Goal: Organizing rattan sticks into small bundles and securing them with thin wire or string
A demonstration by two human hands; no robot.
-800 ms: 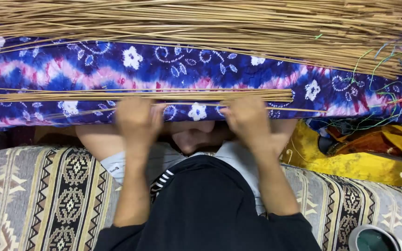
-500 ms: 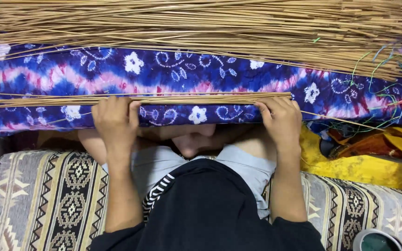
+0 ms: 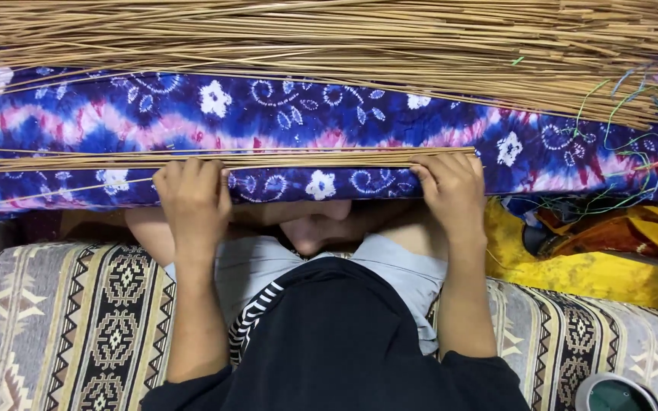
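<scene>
Both hands press a thin bundle of reeds against a tie-dyed bolster.

Nearest, at 6 o'clock, a patterned woven cushion (image 3: pixel 62 320) bears the seated person. Beyond it, the left hand (image 3: pixel 192 199) and right hand (image 3: pixel 451 190) curl over the narrow reed bundle (image 3: pixel 314 158), fingers clamped on it at 9 and 3 o'clock. The bundle lies across the blue-and-pink bolster (image 3: pixel 329 114). The reeds look light, stiff and brittle, tan and straight; grip near both ends. The large reed heap (image 3: pixel 329 38) lies farthest, at 12 o'clock.
</scene>
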